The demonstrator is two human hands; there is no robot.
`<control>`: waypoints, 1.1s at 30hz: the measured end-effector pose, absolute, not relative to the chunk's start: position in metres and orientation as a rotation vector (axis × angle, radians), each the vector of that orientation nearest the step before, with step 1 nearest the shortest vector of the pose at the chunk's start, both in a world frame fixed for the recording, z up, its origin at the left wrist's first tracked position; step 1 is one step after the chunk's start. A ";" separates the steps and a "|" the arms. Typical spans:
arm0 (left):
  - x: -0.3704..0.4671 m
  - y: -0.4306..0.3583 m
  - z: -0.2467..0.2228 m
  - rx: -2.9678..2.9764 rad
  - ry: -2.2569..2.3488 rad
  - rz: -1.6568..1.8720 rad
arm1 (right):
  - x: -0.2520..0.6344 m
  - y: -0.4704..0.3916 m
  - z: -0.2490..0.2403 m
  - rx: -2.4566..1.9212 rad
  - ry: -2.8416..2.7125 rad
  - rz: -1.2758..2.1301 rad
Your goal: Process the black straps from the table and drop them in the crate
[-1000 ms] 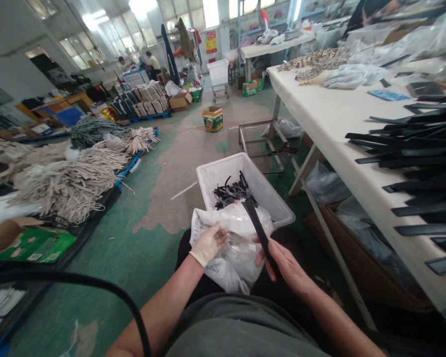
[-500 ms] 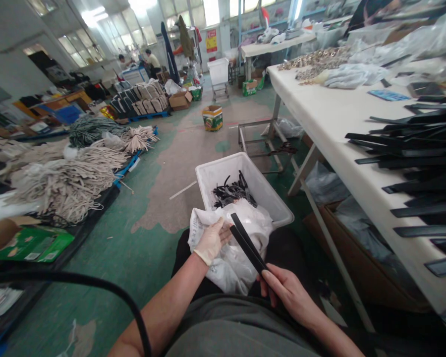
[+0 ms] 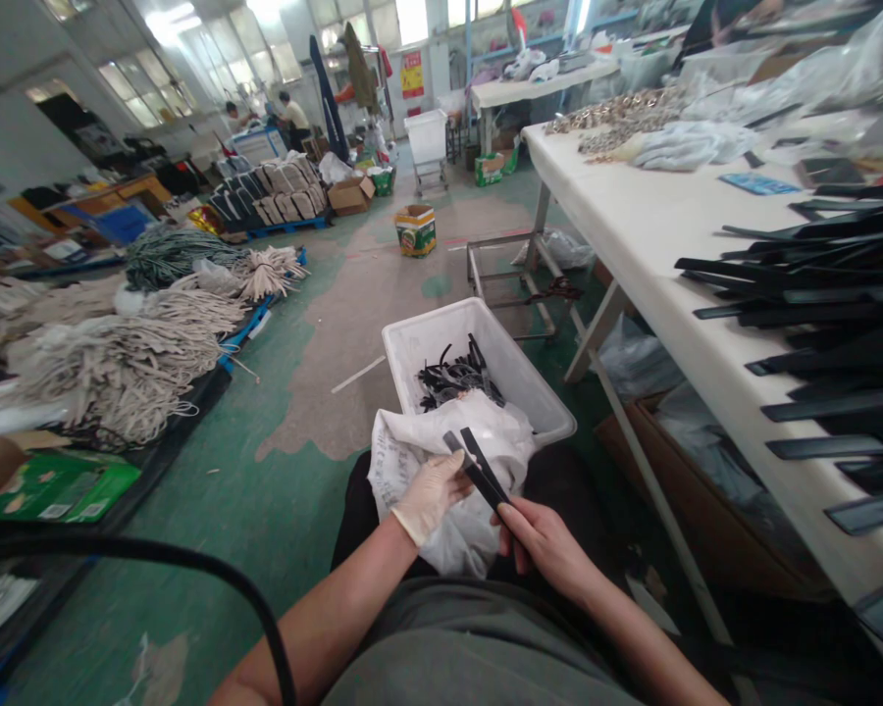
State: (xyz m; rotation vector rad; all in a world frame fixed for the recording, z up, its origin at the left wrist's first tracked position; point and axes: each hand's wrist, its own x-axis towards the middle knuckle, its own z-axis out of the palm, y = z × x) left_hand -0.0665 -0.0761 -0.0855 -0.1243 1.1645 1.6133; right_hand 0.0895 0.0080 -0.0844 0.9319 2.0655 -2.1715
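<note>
Two flat black strips [image 3: 484, 469] spread apart at their far ends above my lap. My right hand [image 3: 534, 534], bare, is closed round their near ends. My left hand [image 3: 433, 495], in a pale glove, pinches the left strip partway along, thumb on top. Under both hands a white printed sack [image 3: 401, 436] lies over my lap and over the near side of a white plastic bin [image 3: 541, 392]. Inside the bin is a heap of dark strips [image 3: 452, 378].
To the right, a white table [image 3: 654, 265] bears many black strips [image 3: 839, 294], a white glove [image 3: 696, 145] and metal pieces [image 3: 633, 113]. Below it are a metal frame [image 3: 511, 284] and a cardboard box [image 3: 692, 500]. Beige cord bundles [image 3: 118, 363] lie left. A black cable [image 3: 191, 561] arcs nearby.
My left hand, open beside the strips before, has closed on the left strip. My right hand has moved slightly left and up with the strips.
</note>
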 end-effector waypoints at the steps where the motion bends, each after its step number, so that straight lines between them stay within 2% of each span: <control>1: -0.061 -0.077 -0.088 -0.086 1.153 1.597 | 0.085 0.010 -0.084 0.934 2.059 -2.197; 6: -0.072 -0.082 -0.087 -0.078 1.153 1.684 | 0.083 0.018 -0.067 0.801 2.052 -2.314; 11: -0.101 -0.085 -0.077 -0.255 1.204 1.840 | 0.099 0.017 -0.047 0.872 2.310 -2.037; 17: -0.057 -0.071 -0.084 -0.070 1.043 1.712 | 0.070 0.023 -0.048 0.949 2.520 -1.918; 22: -0.084 -0.075 -0.087 -0.239 1.137 1.842 | 0.081 0.027 -0.047 0.823 2.486 -1.828; 28: -0.074 -0.070 -0.086 -0.221 1.045 1.672 | 0.074 0.024 -0.053 0.966 2.608 -1.686; 33: -0.082 -0.061 -0.080 -0.273 1.061 1.872 | 0.071 0.033 -0.055 1.002 2.586 -1.723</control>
